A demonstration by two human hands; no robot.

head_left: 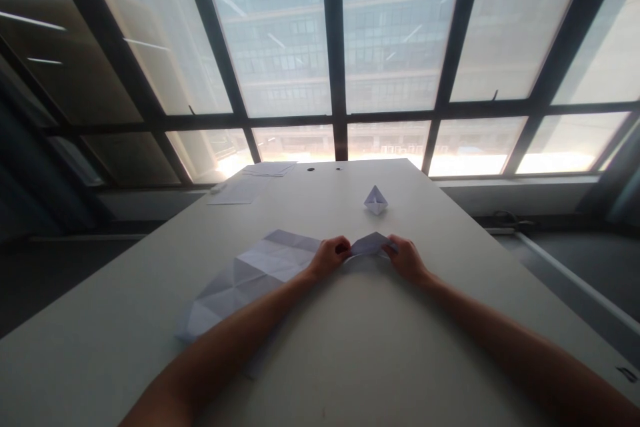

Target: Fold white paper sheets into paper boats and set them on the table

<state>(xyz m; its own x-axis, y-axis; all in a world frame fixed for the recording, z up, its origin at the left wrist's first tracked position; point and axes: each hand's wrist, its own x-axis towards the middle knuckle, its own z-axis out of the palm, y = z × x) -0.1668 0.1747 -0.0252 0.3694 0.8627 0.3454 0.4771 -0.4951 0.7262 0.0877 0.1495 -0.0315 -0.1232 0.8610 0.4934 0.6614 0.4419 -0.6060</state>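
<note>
A small folded piece of white paper (369, 244) is held up just above the table between both hands. My left hand (331, 255) pinches its left end, thumb and fingers pressed together. At the right end, my right hand (404, 257) grips the paper in the same way. Beyond them stands a finished-looking paper boat (375, 201) with a pointed peak. Under and beside my left forearm lies a large creased sheet of paper (260, 270), partly hidden by the arm.
The white table (400, 347) runs away from me to tall windows. Flat white sheets (234, 191) lie at its far left, with more paper (270, 169) behind. Two dark holes (311, 169) sit near the far edge. A curtain (40, 153) hangs at left.
</note>
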